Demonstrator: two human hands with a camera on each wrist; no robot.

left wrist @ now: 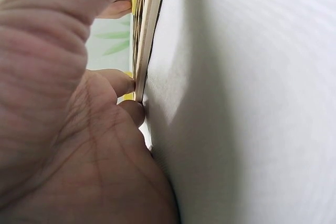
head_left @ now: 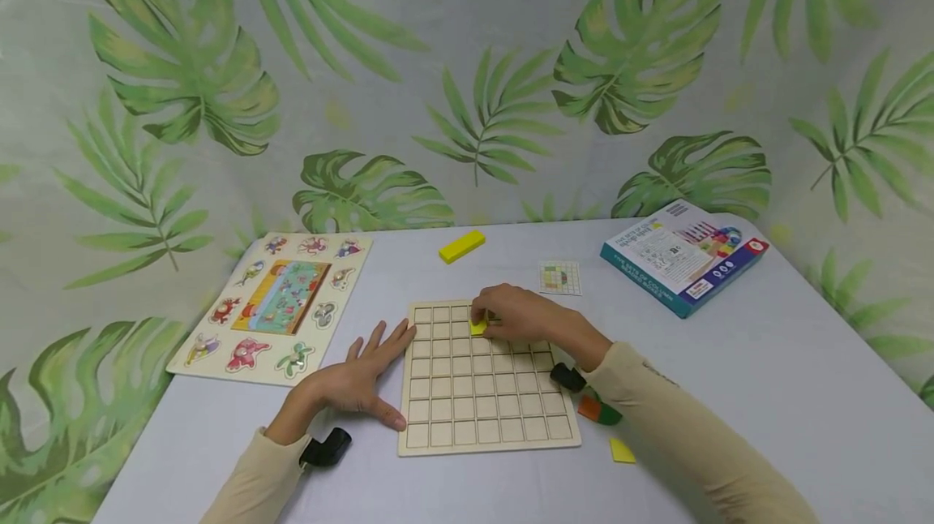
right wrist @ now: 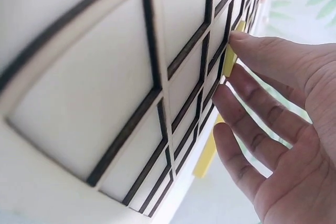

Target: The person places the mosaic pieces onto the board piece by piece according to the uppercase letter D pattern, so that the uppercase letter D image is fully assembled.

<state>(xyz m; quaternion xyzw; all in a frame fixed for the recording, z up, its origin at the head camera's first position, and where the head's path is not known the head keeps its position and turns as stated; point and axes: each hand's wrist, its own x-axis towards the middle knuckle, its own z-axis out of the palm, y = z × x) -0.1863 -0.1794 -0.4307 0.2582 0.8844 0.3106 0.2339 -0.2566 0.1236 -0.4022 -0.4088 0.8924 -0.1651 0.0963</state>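
Grid board [head_left: 476,409]: flat on the bench [head_left: 788,362]; hours are read from its middle, 12 pointing away from the person.
Yellow piece [head_left: 477,328]: at 12 o'clock, just inside the board's far edge, about the fourth column; whether it sits down in a cell cannot be told.
Right hand [head_left: 518,313]: pinching the yellow piece between thumb and fingers, reaching in across the board's 2 o'clock side.
Left hand [head_left: 353,384]: spread at 9 o'clock, touching the board's left edge with a fingertip near 10 and the thumb near 8.
Yellow bar [head_left: 462,246]: 12 o'clock, near the bench's far edge, with cloth between it and the board.
Picture card [head_left: 559,277]: 1 o'clock, flat, just beyond the right hand.
Box [head_left: 684,258]: 2 o'clock, lying flat by the bench's far right corner, apart from the card.
Puzzle board [head_left: 272,362]: between 9 and 10 o'clock, along the bench's left edge; a narrow wedge of cloth separates it from the grid board, the left hand filling the near part.
Orange-and-green piece [head_left: 598,409]: between 3 and 4 o'clock, close to the board's right edge and the right sleeve [head_left: 679,418].
Small yellow tile [head_left: 622,451]: 4 o'clock, beside that sleeve.
Room: broad cloth at 3 o'clock, from sleeve to bench edge; a shallower strip at 6, below the board's near edge.
Backdrop [head_left: 496,118]: leaf-printed, rising at 12 behind the bench.
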